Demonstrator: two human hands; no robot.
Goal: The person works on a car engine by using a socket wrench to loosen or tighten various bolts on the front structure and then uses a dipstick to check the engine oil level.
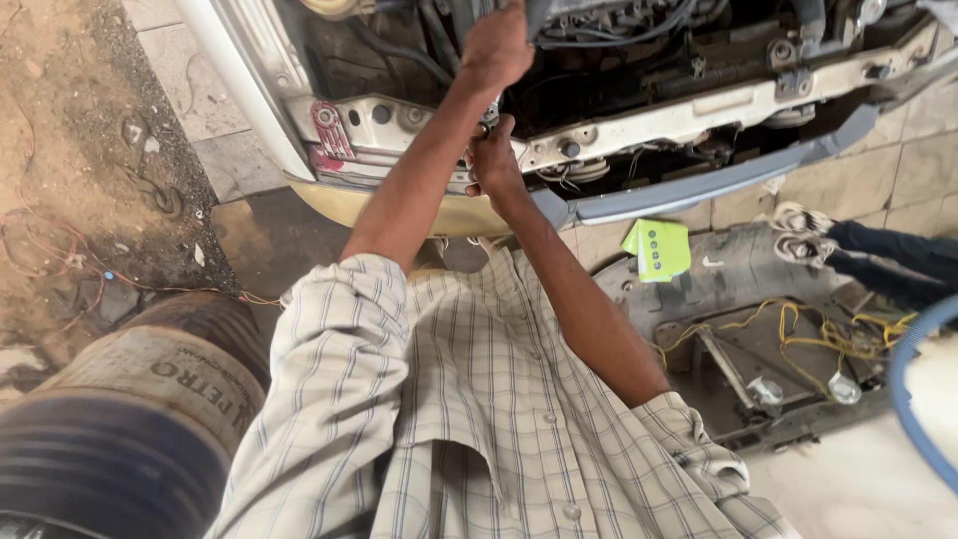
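I stand facing the front of a white car with its bumper cover off and both arms raised to it. My left hand is curled over a dark part at the edge of the engine bay, fingers closed. My right hand sits just below it against the white front crossmember, next to a small metal piece. Its fingers face away from me, so its grip is hidden. My checked shirt sleeves are rolled up.
A dark oil drum stands at lower left. A removed bumper panel with yellow wiring and a green card lies on the floor at right. Another person's white shoes and a blue hose are there too. Thin red wires trail over the dirt.
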